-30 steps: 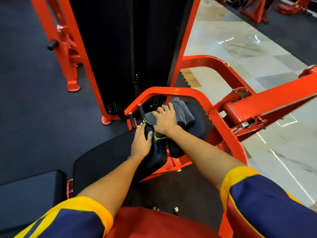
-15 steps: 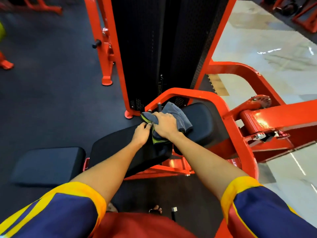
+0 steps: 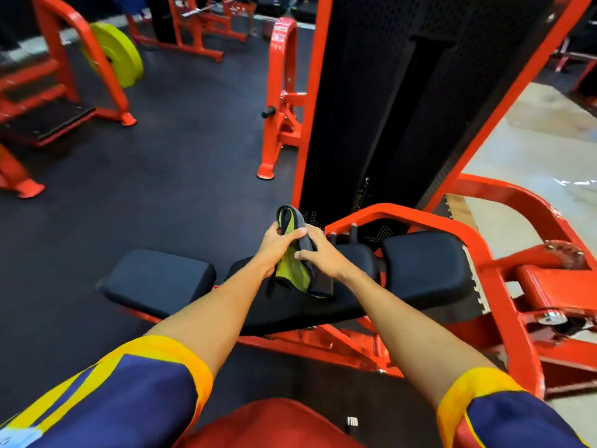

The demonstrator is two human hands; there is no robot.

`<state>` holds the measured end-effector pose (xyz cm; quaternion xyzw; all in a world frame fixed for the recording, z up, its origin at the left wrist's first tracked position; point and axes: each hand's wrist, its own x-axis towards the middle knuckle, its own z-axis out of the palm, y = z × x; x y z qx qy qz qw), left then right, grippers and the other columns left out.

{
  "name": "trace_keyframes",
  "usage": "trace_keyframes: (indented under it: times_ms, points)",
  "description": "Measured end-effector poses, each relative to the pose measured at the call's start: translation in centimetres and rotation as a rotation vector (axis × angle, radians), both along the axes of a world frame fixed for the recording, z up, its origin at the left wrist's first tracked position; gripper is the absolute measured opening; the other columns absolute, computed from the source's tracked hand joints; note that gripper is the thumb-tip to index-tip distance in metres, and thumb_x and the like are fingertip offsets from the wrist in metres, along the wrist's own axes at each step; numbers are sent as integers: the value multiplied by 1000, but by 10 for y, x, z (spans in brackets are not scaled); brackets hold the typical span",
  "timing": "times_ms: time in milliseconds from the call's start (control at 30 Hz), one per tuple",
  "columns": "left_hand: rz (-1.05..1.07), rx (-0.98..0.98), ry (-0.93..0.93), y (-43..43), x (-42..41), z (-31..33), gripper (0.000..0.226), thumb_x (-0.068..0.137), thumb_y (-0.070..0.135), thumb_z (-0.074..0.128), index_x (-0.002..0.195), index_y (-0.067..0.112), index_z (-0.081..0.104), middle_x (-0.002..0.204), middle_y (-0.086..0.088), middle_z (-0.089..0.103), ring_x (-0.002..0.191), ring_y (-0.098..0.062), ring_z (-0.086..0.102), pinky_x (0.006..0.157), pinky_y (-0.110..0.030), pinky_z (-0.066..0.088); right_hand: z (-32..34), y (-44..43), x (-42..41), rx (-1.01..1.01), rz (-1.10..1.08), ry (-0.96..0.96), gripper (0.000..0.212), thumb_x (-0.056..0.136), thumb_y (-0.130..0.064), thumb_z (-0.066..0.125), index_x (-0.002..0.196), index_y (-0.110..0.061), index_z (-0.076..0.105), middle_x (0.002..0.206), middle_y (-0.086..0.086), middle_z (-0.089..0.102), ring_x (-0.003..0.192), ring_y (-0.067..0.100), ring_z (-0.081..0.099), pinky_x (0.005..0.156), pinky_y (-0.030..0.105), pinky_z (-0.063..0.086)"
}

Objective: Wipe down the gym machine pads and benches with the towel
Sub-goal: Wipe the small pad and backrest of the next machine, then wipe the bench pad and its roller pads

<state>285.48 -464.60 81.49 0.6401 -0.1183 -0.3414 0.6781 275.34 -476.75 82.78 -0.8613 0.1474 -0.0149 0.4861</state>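
Note:
A grey towel (image 3: 298,263) with a yellow-green side hangs bunched between both my hands, lifted just above the black centre pad (image 3: 290,305) of the orange machine. My left hand (image 3: 277,247) grips its upper part, thumb across the cloth. My right hand (image 3: 319,253) holds the towel from the right, fingers spread over the grey side. A second black pad (image 3: 426,266) lies to the right and a third black pad (image 3: 158,279) to the left. The towel's lower end touches the centre pad.
The black weight-stack housing (image 3: 403,108) with its orange frame (image 3: 484,240) rises right behind the pads. Other orange machines and a yellow-green weight plate (image 3: 113,53) stand at the far left on dark rubber flooring. Pale tiled floor (image 3: 533,150) lies to the right.
The towel has come off the right pad and is now lifted between both hands over the centre pad. The view has tilted up and left, showing more of the gym floor.

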Motion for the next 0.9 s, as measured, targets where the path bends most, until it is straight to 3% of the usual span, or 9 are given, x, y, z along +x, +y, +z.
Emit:
trace_keyframes:
  times_ms: [167, 233, 333, 367, 467, 533, 600, 733, 900]
  points:
    - [86, 60, -134, 96, 25, 6, 40, 78, 9, 72, 116, 19, 65, 108, -3, 74, 105, -22, 70, 89, -36, 56, 19, 47, 31, -13, -83, -54, 50, 89, 0, 57, 137, -12, 59, 142, 9, 52, 128, 14, 47, 119, 43, 35]
    - [124, 41, -155, 137, 30, 15, 34, 79, 2, 66, 107, 21, 65, 100, 1, 73, 96, -18, 68, 83, -33, 54, 20, 66, 50, -73, -70, -45, 63, 85, -3, 65, 144, -22, 53, 145, 9, 46, 124, 15, 47, 117, 44, 38]
    - [178, 11, -169, 196, 37, 36, 35, 74, 4, 63, 104, 19, 65, 93, 3, 71, 88, -13, 65, 79, -30, 52, 24, 96, 80, -129, 18, 12, 84, 72, -23, 77, 147, -43, 45, 146, 2, 37, 93, 12, 50, 92, 41, 49]
    - [208, 6, -182, 222, 40, 43, 37, 70, 6, 62, 105, 19, 66, 93, 3, 71, 88, -13, 65, 79, -31, 53, 24, 114, 96, -142, 53, 31, 83, 72, -24, 82, 145, -43, 48, 144, 1, 38, 95, 11, 50, 92, 37, 47]
    - [291, 3, -236, 286, 52, 60, 41, 68, 7, 61, 107, 18, 66, 98, -1, 71, 93, -15, 66, 86, -37, 55, 33, 158, 130, -109, 149, 13, 53, 70, -25, 90, 116, -33, 64, 131, 3, 57, 119, 20, 57, 110, 45, 46]
    - [357, 27, -266, 334, 61, 67, 38, 71, 5, 64, 106, 19, 65, 98, -2, 69, 93, -16, 65, 86, -38, 54, 41, 196, 155, -49, 196, -17, 35, 74, -19, 90, 94, -27, 63, 107, 0, 67, 101, 17, 62, 100, 47, 51]
    - [426, 95, -318, 375, 69, 73, 29, 80, 8, 73, 104, 18, 61, 98, 1, 67, 90, -12, 64, 86, -36, 53, 51, 234, 174, -17, 248, -22, 30, 82, -19, 86, 87, -24, 57, 92, -2, 65, 84, 14, 59, 82, 41, 53]
    - [581, 306, -466, 441, 86, 78, 42, 79, 28, 87, 109, 18, 59, 101, 7, 67, 87, -4, 62, 80, -22, 51, 61, 302, 209, 60, 356, -29, 28, 92, -16, 78, 88, -25, 52, 88, -4, 61, 80, 13, 61, 66, 35, 58]
    - [634, 613, -554, 520, 108, 75, 27, 84, 21, 79, 104, 15, 62, 92, 5, 62, 75, -8, 55, 62, -23, 44, 62, 375, 270, 43, 507, -85, 21, 89, -12, 79, 95, -22, 61, 91, -6, 66, 86, 15, 65, 72, 38, 62]
